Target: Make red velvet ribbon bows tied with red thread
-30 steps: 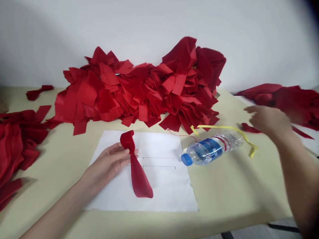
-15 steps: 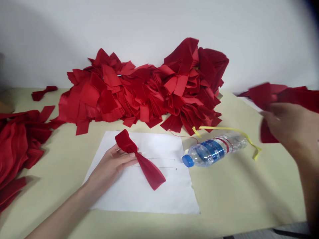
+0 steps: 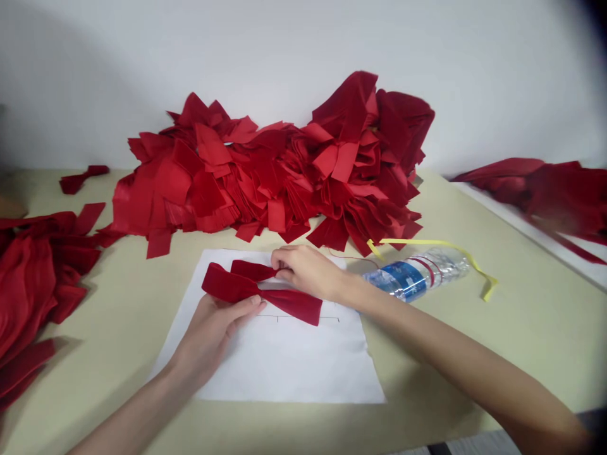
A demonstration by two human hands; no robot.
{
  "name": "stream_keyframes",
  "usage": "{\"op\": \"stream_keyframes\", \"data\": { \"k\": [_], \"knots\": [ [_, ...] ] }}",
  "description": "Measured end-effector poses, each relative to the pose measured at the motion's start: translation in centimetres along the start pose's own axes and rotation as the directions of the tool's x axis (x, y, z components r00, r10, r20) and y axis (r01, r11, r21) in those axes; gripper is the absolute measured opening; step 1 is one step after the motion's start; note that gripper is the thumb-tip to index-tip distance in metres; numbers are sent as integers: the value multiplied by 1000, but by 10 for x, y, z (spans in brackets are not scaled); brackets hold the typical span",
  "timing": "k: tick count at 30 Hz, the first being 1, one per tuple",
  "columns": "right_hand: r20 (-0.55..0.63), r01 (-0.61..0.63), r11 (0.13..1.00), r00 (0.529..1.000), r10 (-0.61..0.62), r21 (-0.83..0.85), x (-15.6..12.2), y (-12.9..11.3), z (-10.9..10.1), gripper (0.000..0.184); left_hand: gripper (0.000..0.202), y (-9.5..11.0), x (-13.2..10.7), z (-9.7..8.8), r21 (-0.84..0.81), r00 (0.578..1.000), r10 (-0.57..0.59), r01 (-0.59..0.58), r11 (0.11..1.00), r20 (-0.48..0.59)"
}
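A red velvet bow (image 3: 289, 303) lies across a white paper sheet (image 3: 284, 360) marked with thin lines. My left hand (image 3: 215, 325) pinches the bow at its gathered middle, thumb on top. My right hand (image 3: 306, 272) has its fingers closed on a small red fabric strip (image 3: 253, 270), which lies just behind the bow's middle.
A big heap of red fabric pieces (image 3: 279, 170) fills the back of the beige table (image 3: 474, 341). More red cloth lies at the left (image 3: 33, 272) and right (image 3: 545, 189). A water bottle (image 3: 417, 275) lies on its side beside a yellow ribbon (image 3: 441, 246).
My right hand came back from the right-hand pile with a red strip and brought it to the bow. My left hand turned the bow from upright to level.
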State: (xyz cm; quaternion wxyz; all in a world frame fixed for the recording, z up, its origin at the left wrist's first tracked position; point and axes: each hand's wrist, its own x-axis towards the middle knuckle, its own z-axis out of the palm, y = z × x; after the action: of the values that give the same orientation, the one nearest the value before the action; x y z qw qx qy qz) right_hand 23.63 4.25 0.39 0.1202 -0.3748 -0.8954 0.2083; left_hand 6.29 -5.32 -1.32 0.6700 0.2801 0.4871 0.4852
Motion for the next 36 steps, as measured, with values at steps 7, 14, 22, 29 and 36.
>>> {"op": "stream_keyframes", "data": {
  "k": [7,14,22,29,36],
  "knots": [
    [18,-52,954,999,49,294,-35,-22,-19,25,16,-4,-5,10,-157,998,-50,44,987,-34],
    [206,-208,957,964,166,204,-69,-13,-14,15,21,11,4,-4,316,994,19,16,949,-107],
    [195,-270,958,949,249,94,-66,1,-27,14,18,19,18,-16,661,965,259,-169,731,-41],
    [63,-324,929,938,340,-178,-67,-3,-20,17,19,12,32,-26,821,823,550,-406,402,138],
    [-145,-273,848,962,232,-454,-71,-14,-29,19,16,39,29,-11,853,689,606,-520,33,397]
  ]
}}
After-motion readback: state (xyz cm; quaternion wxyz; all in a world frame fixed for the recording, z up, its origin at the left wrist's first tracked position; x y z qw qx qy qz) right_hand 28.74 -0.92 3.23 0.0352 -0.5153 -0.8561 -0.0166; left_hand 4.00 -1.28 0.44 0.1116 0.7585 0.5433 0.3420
